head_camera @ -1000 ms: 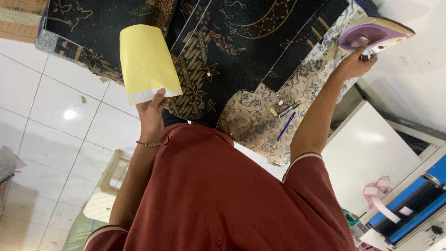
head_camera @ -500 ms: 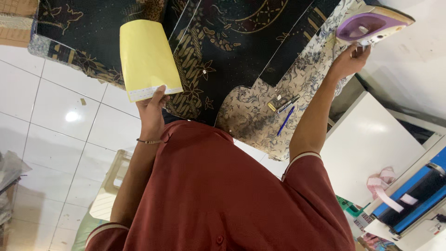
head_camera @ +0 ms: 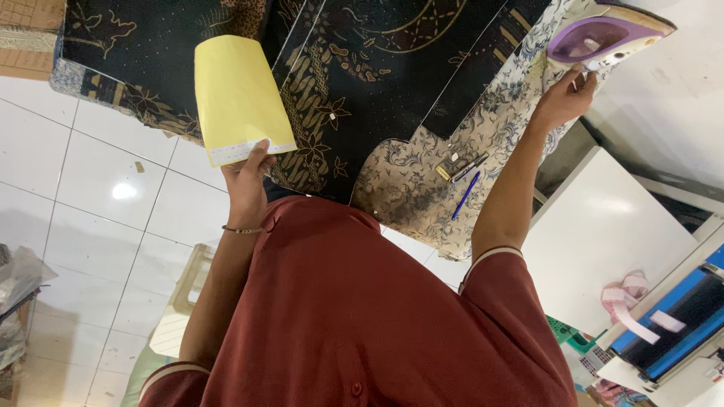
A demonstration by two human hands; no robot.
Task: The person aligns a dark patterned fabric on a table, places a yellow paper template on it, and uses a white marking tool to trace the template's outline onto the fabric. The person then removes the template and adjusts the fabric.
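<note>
My left hand (head_camera: pixel 249 177), with a thin bracelet on the wrist, pinches the lower edge of a yellow sheet of paper (head_camera: pixel 237 98) and holds it over the edge of a dark patterned batik cloth (head_camera: pixel 377 68). The cloth is spread on a table covered with a pale floral cloth (head_camera: pixel 415 188). My right hand (head_camera: pixel 562 98) reaches out to the far right corner, fingers closed on the end of a purple and cream clothes iron (head_camera: pixel 603 34) that rests on the floral cover. My red shirt fills the lower part of the view.
A blue pen (head_camera: pixel 466 194), a dark pen and a small tag lie on the floral cloth near the table's edge. A white cabinet (head_camera: pixel 603 234) with pink tape (head_camera: pixel 626 301) stands at the right. White floor tiles (head_camera: pixel 90 188) and a pale plastic stool (head_camera: pixel 181 301) lie at the left.
My right hand with the iron has shifted slightly farther along the table corner. My left hand keeps the yellow sheet in about the same place.
</note>
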